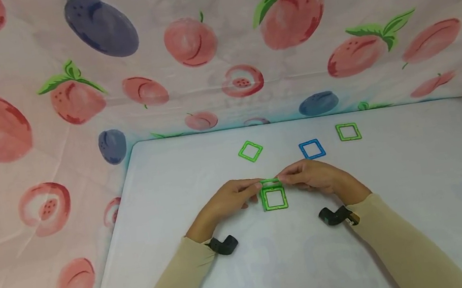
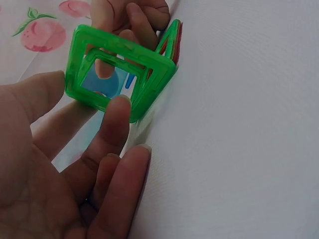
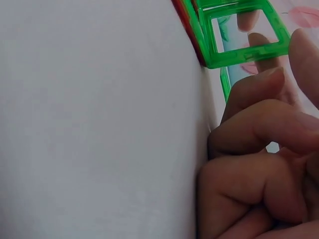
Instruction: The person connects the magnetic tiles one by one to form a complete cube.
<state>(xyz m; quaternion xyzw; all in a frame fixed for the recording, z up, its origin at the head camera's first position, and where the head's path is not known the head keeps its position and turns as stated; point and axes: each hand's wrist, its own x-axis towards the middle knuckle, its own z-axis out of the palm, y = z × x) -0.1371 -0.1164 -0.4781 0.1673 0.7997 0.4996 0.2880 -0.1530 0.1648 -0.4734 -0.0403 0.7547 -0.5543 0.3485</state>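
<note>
A small structure of green square frame-shaped magnetic tiles sits on the white table between both hands. One tile [image 1: 285,197] lies flat at the front, and a red edge shows beneath it in the wrist views. Behind it, green tiles stand upright [image 2: 154,102]. My left hand [image 1: 235,197] holds the upright part at its left side, thumb on the near edge and fingers around it. From the right, my right hand [image 1: 314,175] pinches the upright part near its top corner with thumb and index finger. Its other fingers curl, resting close to the tabletop.
Toward the back of the white table [image 1: 172,172] lie a loose green square tile [image 1: 242,156], a blue square tile [image 1: 314,157] and another green square tile [image 1: 349,139]. A fruit-print curtain [image 1: 273,68] hangs behind the table and along its left side.
</note>
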